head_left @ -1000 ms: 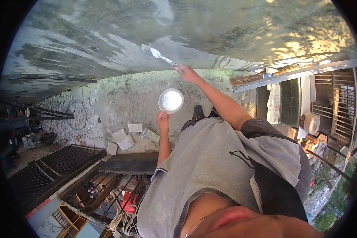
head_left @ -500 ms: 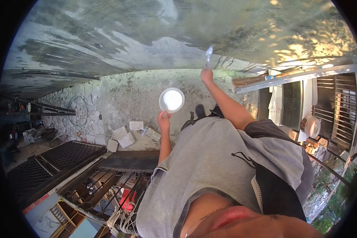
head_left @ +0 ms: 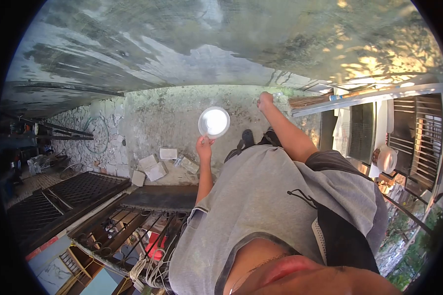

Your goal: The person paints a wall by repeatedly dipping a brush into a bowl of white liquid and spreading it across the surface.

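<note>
My left hand (head_left: 205, 145) is closed on the near rim of a round whitish tub (head_left: 201, 123). Bright white liquid that looks like paint (head_left: 215, 121) fills its inside. To the right of the tub, my right hand (head_left: 266, 100) is closed in a fist at the foot of the wall. A pale, blurred tip of what looks like a paintbrush (head_left: 278, 94) shows just beyond the fingers; its handle is hidden by the hand. The wall (head_left: 206, 59) ahead is grey-green with lighter, streaky patches.
Several pale blocks (head_left: 155, 171) lie on the concrete floor (head_left: 152, 118) at left. A broom (head_left: 305, 101) rests by a metal rail (head_left: 369, 100) on the right. Dark metal grilles (head_left: 79, 194) stand at lower left, and a hose (head_left: 107, 137) hangs on the stone wall.
My right hand has come down from the wall surface, and the brush that pointed upward now points to the right. The left hand and tub have shifted only slightly.
</note>
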